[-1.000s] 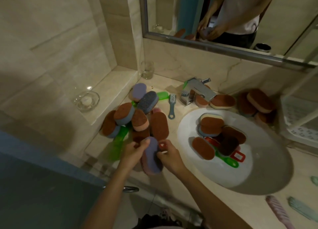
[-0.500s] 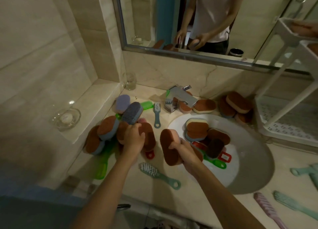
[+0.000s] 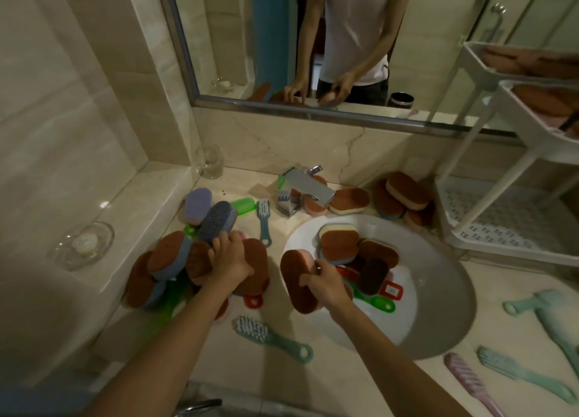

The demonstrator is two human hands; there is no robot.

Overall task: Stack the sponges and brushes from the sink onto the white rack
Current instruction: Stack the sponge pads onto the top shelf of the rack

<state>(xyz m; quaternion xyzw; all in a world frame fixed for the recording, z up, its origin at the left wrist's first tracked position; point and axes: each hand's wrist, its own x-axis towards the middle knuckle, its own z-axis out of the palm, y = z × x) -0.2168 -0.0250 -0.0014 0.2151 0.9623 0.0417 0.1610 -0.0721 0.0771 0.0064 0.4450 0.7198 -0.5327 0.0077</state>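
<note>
My right hand (image 3: 326, 283) grips a brown-faced pink sponge (image 3: 297, 280) on edge over the left rim of the white sink (image 3: 438, 297). My left hand (image 3: 230, 260) rests on a pile of brown sponges (image 3: 169, 256) left of the sink, fingers curled over a brown sponge (image 3: 258, 264) there. Inside the sink lie several sponges (image 3: 340, 244), a dark one (image 3: 372, 275), and red and green brush handles (image 3: 383, 303). The white rack (image 3: 501, 225) stands at the right, with sponges on its upper shelves (image 3: 545, 100).
A chrome tap (image 3: 308, 189) stands behind the sink, with sponges (image 3: 404, 197) beside it. Teal brushes (image 3: 272, 338) (image 3: 263, 220) lie on the counter. A pink brush (image 3: 470, 382) and more teal ones (image 3: 520, 372) lie at the right. A glass (image 3: 210, 162) and a glass dish (image 3: 81, 244) sit left.
The right hand lifted one sponge away from the left pile toward the sink. The left hand went back onto the pile. My view rose, bringing the rack into sight.
</note>
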